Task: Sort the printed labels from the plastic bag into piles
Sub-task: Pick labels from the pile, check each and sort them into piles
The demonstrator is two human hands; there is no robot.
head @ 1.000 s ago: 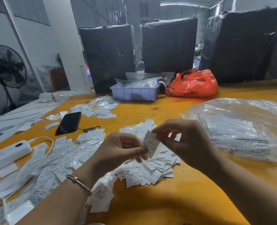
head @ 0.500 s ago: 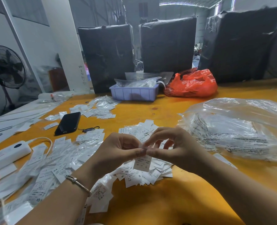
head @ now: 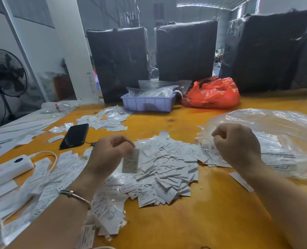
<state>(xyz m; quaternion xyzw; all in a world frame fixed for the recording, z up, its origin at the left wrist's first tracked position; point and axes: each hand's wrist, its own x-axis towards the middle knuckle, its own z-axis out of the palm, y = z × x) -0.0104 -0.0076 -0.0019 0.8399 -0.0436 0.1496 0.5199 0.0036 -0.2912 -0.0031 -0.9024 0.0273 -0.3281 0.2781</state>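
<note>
One label (head: pixel 131 161) hangs from the left hand (head: pixel 107 155), pinched at its top edge between thumb and fingertips, long axis near vertical, print side towards the camera. It sits above the left edge of the loose label heap (head: pixel 168 169) in the middle of the table (head: pixel 212 220).

Right hand (head: pixel 237 146) is off to the right, over the near-left edge of the clear plastic bag (head: pixel 274 141). Fingers curled in; can't tell if there's a label in there, nothing visible.

Key relation: the held label is straight below the left fingertips, and the bagged label piles (head: pixel 41 177) lie left and near of that hand. So the left hand is the nearer one for a drop, probably a short move left. Right hand is nearer the bag for the next pick.

Further out: phone (head: pixel 74 135) far left of the heap, white power strip (head: pixel 7 170) at left edge, lilac tray (head: pixel 148 103) and red bag (head: pixel 212 93) at the far side.
</note>
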